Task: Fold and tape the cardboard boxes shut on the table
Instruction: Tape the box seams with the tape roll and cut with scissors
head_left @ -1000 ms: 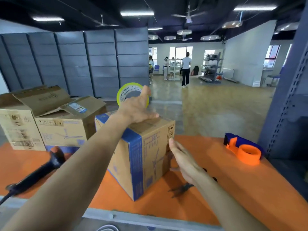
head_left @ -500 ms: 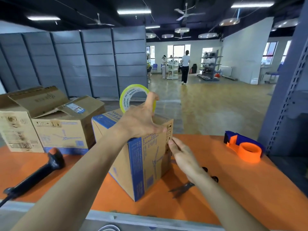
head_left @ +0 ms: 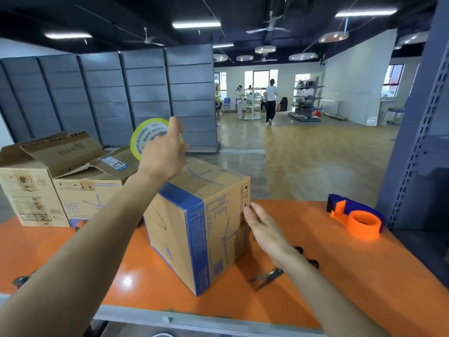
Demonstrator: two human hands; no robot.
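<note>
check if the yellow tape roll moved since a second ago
Yes: against the blue-edged cardboard box, the left hand has carried the yellow tape roll leftward, beyond the box top's left edge.

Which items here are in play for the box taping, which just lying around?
In play: blue-striped box, yellow tape roll in left hand, right hand on the box's side, open boxes at left.
Lying about: orange tape dispenser, scissors.

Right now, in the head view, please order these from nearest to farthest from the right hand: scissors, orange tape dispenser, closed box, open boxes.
1. Closed box, at the right hand's fingertips.
2. Scissors, on the table under the wrist.
3. Orange tape dispenser, farther right.
4. Open boxes, far left.
</note>
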